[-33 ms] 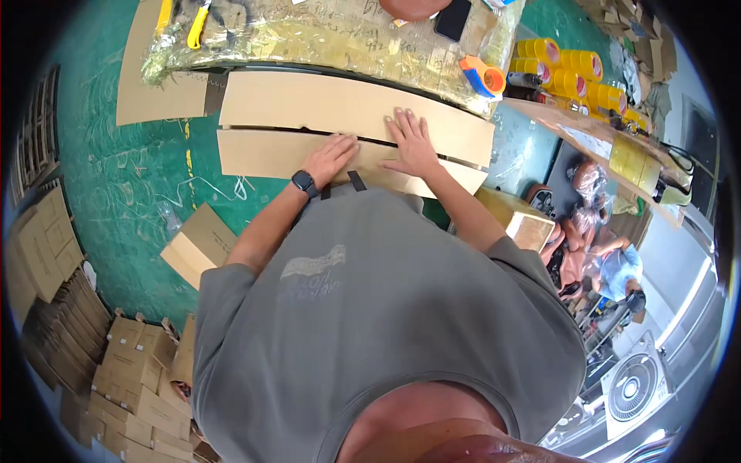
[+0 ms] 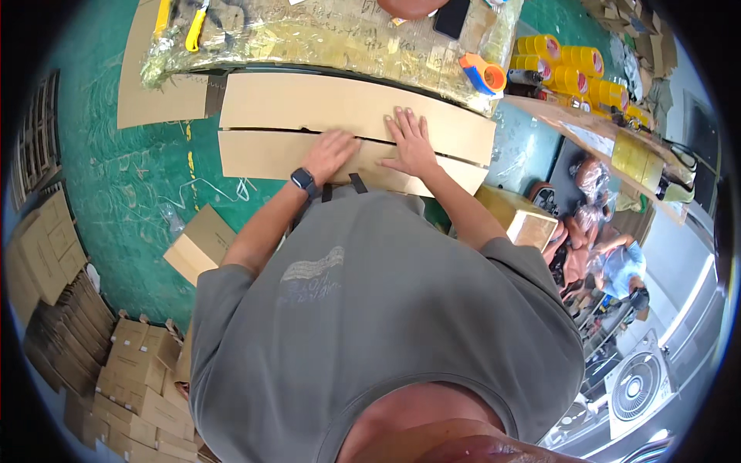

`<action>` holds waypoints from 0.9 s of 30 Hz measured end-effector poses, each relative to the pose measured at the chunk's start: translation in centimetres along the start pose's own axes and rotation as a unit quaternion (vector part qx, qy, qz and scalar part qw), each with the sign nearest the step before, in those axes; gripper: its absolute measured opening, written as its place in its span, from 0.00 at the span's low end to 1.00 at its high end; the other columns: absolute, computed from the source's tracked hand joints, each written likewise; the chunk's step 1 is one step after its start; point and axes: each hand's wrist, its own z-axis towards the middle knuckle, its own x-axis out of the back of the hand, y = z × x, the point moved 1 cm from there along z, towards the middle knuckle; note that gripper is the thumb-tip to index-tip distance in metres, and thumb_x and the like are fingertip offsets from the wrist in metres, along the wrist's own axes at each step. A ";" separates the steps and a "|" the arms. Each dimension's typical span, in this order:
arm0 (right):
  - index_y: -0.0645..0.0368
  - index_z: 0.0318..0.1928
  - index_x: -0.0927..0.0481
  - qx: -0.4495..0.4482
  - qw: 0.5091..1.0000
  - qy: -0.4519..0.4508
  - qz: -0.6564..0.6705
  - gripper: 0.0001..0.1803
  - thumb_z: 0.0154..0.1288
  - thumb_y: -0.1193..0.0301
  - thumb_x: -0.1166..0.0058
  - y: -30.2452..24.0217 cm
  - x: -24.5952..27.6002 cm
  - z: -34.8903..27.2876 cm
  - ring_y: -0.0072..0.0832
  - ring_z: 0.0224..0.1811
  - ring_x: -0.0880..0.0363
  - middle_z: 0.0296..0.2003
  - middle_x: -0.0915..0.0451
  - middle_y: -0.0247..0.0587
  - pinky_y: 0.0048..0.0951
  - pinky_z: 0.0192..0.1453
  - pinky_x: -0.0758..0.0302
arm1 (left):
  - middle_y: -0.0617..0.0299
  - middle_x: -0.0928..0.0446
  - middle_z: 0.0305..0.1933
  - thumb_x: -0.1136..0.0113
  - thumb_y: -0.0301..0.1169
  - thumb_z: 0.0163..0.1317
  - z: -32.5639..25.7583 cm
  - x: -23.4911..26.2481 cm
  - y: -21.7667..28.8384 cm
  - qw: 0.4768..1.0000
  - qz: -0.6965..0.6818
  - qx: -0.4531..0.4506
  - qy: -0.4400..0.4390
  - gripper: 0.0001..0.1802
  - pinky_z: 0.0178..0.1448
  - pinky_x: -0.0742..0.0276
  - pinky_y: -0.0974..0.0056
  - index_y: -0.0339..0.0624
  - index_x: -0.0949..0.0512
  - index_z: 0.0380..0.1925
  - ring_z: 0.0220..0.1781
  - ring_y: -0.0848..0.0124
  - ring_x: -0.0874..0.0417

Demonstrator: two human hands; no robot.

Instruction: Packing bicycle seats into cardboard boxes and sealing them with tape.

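Note:
Both my hands rest on the top of a long brown cardboard carton, whose two long flaps are folded down with a narrow dark gap between them. My left hand, with a dark watch at the wrist, lies over the near flap by the gap, fingers extended and slightly blurred. Across the gap, my right hand lies flat with its fingers spread, the fingertips on the far flap. Neither hand grips anything. An orange and blue tape dispenser stands beyond the carton's right end.
A tape-covered worktable borders the carton's far side, bearing a yellow utility knife and a black phone. Yellow tape rolls are stacked at right. Cartons fill the lower left. Another person is at far right.
My left hand's fingers have shifted very slightly on the carton and are more blurred. The right hand stays in place, and the view has moved a little.

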 end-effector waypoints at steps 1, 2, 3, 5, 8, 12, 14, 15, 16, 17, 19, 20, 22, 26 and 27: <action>0.47 0.89 0.46 -0.012 1.000 0.000 0.008 0.67 0.60 0.25 0.36 0.3 -1.0 -0.3 0.52 0.92 0.58 0.90 0.53 0.49 0.71 0.90 0.58 | 0.51 0.40 0.89 0.30 0.47 0.69 1.7 1.0 -0.7 1.000 -0.004 -0.012 -0.006 0.46 0.91 0.47 0.40 0.45 0.35 0.83 0.90 0.49 0.43; 0.46 0.89 0.44 -0.016 1.000 0.012 -0.011 0.66 0.60 0.23 0.40 0.9 -1.9 -0.5 0.50 0.92 0.58 0.89 0.52 0.47 0.69 0.91 0.60 | 0.49 0.40 0.88 0.25 0.51 0.62 5.4 2.8 -2.2 0.995 -0.065 0.049 -0.053 0.52 0.91 0.47 0.38 0.47 0.37 0.83 0.90 0.49 0.42; 0.45 0.88 0.43 -0.015 0.999 0.024 -0.029 0.65 0.61 0.20 0.44 1.3 -2.5 -0.7 0.48 0.92 0.59 0.89 0.50 0.46 0.66 0.91 0.62 | 0.47 0.39 0.88 0.19 0.55 0.56 8.2 4.1 -3.6 0.981 -0.118 0.115 -0.103 0.59 0.90 0.47 0.35 0.49 0.38 0.84 0.89 0.48 0.41; 0.44 0.88 0.43 -0.008 0.999 0.032 -0.023 0.62 0.65 0.21 0.47 0.8 -2.5 -0.4 0.47 0.92 0.58 0.89 0.50 0.45 0.66 0.92 0.62 | 0.41 0.44 0.88 0.13 0.64 0.38 11.2 3.8 -6.6 0.981 -0.073 0.101 -0.148 0.78 0.91 0.52 0.33 0.54 0.45 0.88 0.90 0.44 0.44; 0.44 0.88 0.43 -0.024 0.999 0.043 -0.023 0.59 0.68 0.23 0.49 1.8 -3.8 -0.5 0.47 0.92 0.58 0.89 0.50 0.45 0.65 0.92 0.62 | 0.36 0.49 0.89 0.12 0.69 0.31 16.4 4.0 -6.7 0.937 -0.013 0.088 -0.337 0.86 0.91 0.56 0.32 0.60 0.53 0.90 0.90 0.39 0.47; 0.46 0.86 0.39 -0.013 0.996 0.091 0.010 0.52 0.73 0.30 0.48 2.6 -3.9 -1.1 0.47 0.91 0.54 0.87 0.46 0.46 0.64 0.91 0.59 | 0.34 0.49 0.89 0.12 0.68 0.32 16.7 3.9 -5.9 0.931 -0.007 0.098 -0.353 0.87 0.90 0.56 0.30 0.67 0.56 0.91 0.90 0.37 0.49; 0.47 0.83 0.33 0.009 0.988 0.151 0.041 0.47 0.74 0.36 0.44 4.2 -2.9 -0.7 0.48 0.89 0.47 0.85 0.40 0.48 0.64 0.90 0.53 | 0.35 0.48 0.88 0.11 0.68 0.32 14.6 3.6 -5.0 0.933 0.006 0.104 -0.344 0.87 0.90 0.56 0.29 0.67 0.56 0.90 0.90 0.37 0.48; 0.49 0.76 0.26 0.001 0.973 0.209 0.099 0.38 0.72 0.45 0.39 8.1 -2.6 -0.1 0.51 0.85 0.40 0.80 0.33 0.51 0.62 0.88 0.46 | 0.36 0.47 0.87 0.11 0.68 0.32 14.7 3.6 -4.2 0.937 0.007 0.113 -0.331 0.87 0.90 0.55 0.29 0.67 0.55 0.90 0.89 0.37 0.47; 0.51 0.69 0.19 -0.008 0.952 0.261 0.157 0.30 0.70 0.54 0.35 11.4 -2.5 -0.3 0.54 0.80 0.32 0.75 0.27 0.54 0.61 0.85 0.39 | 0.37 0.45 0.86 0.11 0.69 0.31 14.7 4.0 -2.8 0.945 0.011 0.105 -0.309 0.85 0.89 0.56 0.28 0.68 0.52 0.90 0.89 0.39 0.47; 0.54 0.55 0.16 -0.096 0.932 0.347 0.033 0.19 0.64 0.68 0.35 12.7 1.6 0.5 0.56 0.71 0.25 0.64 0.19 0.55 0.58 0.78 0.30 | 0.37 0.45 0.86 0.11 0.69 0.31 12.8 4.6 -1.7 0.942 0.019 0.118 -0.314 0.85 0.89 0.56 0.28 0.68 0.52 0.90 0.89 0.39 0.47; 0.51 0.60 0.18 -0.187 0.899 0.363 -0.158 0.24 0.64 0.67 0.33 18.3 7.4 1.1 0.53 0.71 0.25 0.62 0.19 0.54 0.62 0.78 0.31 | 0.37 0.45 0.86 0.10 0.66 0.29 11.8 5.7 0.6 0.943 0.017 0.136 -0.304 0.85 0.90 0.56 0.29 0.67 0.50 0.89 0.89 0.39 0.46; 0.58 0.58 0.21 -0.180 0.907 0.351 -0.144 0.16 0.72 0.73 0.46 22.7 7.0 1.1 0.52 0.67 0.22 0.55 0.15 0.56 0.63 0.78 0.32 | 0.37 0.45 0.87 0.09 0.64 0.29 12.2 5.9 1.7 0.948 0.017 0.124 -0.293 0.85 0.90 0.56 0.29 0.68 0.49 0.89 0.89 0.39 0.47; 0.61 0.61 0.24 -0.125 0.957 0.227 -0.129 0.17 0.75 0.74 0.48 26.5 6.5 1.6 0.50 0.60 0.16 0.52 0.13 0.57 0.56 0.77 0.29 | 0.38 0.45 0.87 0.08 0.64 0.28 11.2 6.5 3.5 0.950 0.018 0.127 -0.285 0.84 0.90 0.55 0.29 0.69 0.48 0.89 0.89 0.40 0.47; 0.62 0.63 0.25 -0.105 0.919 0.360 0.121 0.17 0.79 0.71 0.47 17.2 9.4 0.8 0.57 0.53 0.13 0.52 0.14 0.60 0.54 0.67 0.21 | 0.41 0.42 0.84 0.08 0.61 0.30 7.2 8.1 6.0 0.952 0.009 0.162 -0.259 0.81 0.89 0.53 0.29 0.70 0.45 0.87 0.87 0.42 0.45; 0.63 0.65 0.25 -0.141 0.896 0.379 0.180 0.21 0.78 0.66 0.42 14.7 8.6 0.4 0.61 0.53 0.14 0.51 0.14 0.61 0.57 0.61 0.19 | 0.42 0.41 0.82 0.07 0.60 0.30 6.6 8.5 6.7 0.956 0.002 0.158 -0.249 0.80 0.89 0.53 0.29 0.69 0.43 0.87 0.86 0.43 0.44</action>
